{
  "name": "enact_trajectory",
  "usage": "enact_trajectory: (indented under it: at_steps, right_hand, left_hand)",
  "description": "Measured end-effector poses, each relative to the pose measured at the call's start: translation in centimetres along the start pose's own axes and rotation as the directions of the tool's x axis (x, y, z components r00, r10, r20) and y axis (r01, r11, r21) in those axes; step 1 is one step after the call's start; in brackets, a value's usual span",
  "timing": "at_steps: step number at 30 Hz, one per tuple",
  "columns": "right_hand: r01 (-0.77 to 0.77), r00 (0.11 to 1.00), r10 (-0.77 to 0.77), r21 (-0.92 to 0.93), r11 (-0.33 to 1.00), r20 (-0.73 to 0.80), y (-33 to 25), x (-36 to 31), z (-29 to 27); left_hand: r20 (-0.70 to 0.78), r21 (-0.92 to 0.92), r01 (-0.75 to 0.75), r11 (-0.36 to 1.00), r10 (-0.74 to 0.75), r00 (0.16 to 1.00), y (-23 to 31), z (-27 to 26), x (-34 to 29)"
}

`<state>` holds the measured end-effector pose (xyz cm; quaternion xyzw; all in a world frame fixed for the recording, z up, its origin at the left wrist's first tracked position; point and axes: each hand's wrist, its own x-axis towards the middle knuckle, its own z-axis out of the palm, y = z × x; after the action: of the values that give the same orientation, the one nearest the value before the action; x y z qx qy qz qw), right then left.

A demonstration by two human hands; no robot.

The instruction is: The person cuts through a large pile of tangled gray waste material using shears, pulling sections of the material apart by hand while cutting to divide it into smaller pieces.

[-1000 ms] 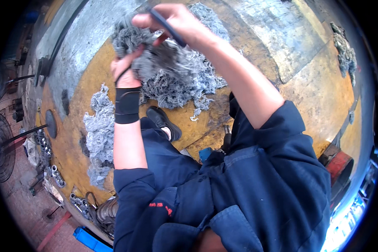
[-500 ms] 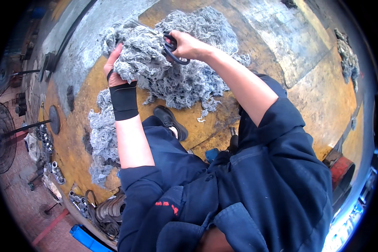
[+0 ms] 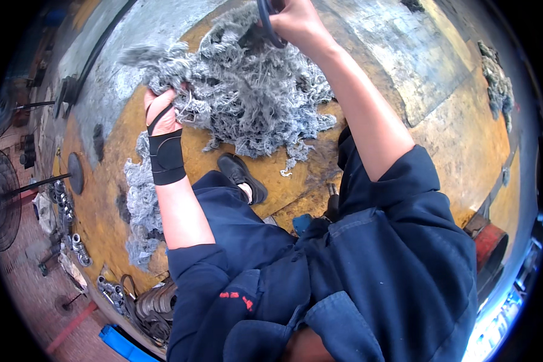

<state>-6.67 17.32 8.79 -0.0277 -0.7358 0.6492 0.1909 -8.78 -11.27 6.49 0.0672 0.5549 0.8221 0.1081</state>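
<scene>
My left hand [image 3: 163,113], with a black wrist wrap below it, is closed on a tangled clump of grey yarn [image 3: 166,69]; the clump's far end is smeared by motion. At the top edge my right hand [image 3: 300,25] grips scissors [image 3: 271,27] by their dark handle loops. The scissor blades are hidden. Blurred loose strands hang beside the handles, over the large heap of grey yarn [image 3: 271,114] on the floor. Whether the right fingers also pinch some strands, I cannot tell.
A smaller strip of grey yarn [image 3: 143,211] lies left of my legs. More greyish waste [image 3: 496,84] lies at the far right. My dark shoe [image 3: 242,177] stands by the heap. Fans [image 3: 5,192] and metal parts [image 3: 78,248] line the left, a red drum-like piece [image 3: 490,244] the right.
My right hand with the scissors has moved up and away from the left hand. The left hand has dropped slightly, and its clump has shrunk and spread apart from the strands on the right.
</scene>
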Motion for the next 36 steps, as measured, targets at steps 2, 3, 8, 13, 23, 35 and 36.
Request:
enact_trajectory:
  at_steps: [2,3,8,13,23,35,36]
  right_hand:
    - [-0.040,0.999,0.031,0.258,0.965,0.039,-0.1,0.1,-0.3]
    - [-0.064,0.997,0.046,0.340,0.938,0.061,0.2,0.1,-0.4]
    - [-0.084,0.996,0.083,0.063,0.994,0.021,1.5,0.6,0.6]
    - [-0.298,0.951,0.285,0.103,0.949,0.117,0.8,-0.7,2.4]
    - [-0.249,0.825,0.237,-0.047,0.967,0.512,-0.4,-1.4,1.7]
    - [0.031,0.923,0.122,-0.386,0.922,0.365,2.0,-4.2,5.2]
    - [0.036,0.910,0.134,-0.397,0.917,0.392,1.7,-4.0,5.2]
  left_hand:
    - [-0.050,0.064,0.031,0.997,-0.027,0.998,-1.0,-0.5,0.3]
    - [-0.087,0.042,0.052,0.998,-0.048,0.995,-1.2,0.0,0.5]
    - [-0.082,-0.028,0.121,0.992,-0.123,0.989,-1.4,2.4,0.9]
    - [0.089,0.250,0.017,0.968,-0.041,0.995,-1.8,6.4,0.0]
    - [0.086,0.098,0.247,0.964,-0.255,0.963,-4.0,6.2,1.1]
    - [0.072,-0.031,0.358,0.933,-0.355,0.932,-1.3,4.0,1.0]
    - [-0.002,0.009,0.281,0.960,-0.281,0.960,-1.5,3.5,1.1]
